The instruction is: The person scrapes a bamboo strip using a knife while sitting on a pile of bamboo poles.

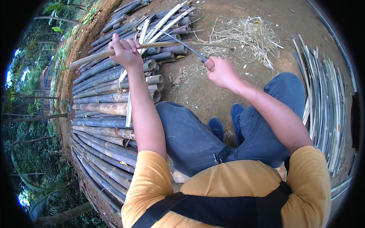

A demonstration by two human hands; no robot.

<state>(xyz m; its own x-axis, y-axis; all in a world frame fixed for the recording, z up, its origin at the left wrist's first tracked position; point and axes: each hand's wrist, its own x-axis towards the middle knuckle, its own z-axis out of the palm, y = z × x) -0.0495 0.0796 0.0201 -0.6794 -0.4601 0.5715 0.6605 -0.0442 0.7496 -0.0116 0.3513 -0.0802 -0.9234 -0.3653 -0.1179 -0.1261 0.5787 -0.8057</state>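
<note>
This is an outdoor bamboo-working yard: poles [100, 98] piled left of centre, pale shavings [249, 40] on bare earth [296, 19] upper right, split strips [327, 102] at right, dense trees [28, 146] along the far left.

The bamboo poles [104, 109] lie on the left, with split strips [171, 25] on top. To the right of the poles, a heap of shavings [249, 37] is on the ground [195, 87]. At the far right there lie slats [327, 106]. The left hand [126, 52], with a bamboo piece [161, 45], is above the poles; the right hand [223, 72], with the knife [187, 45], is to the right of it.
</note>
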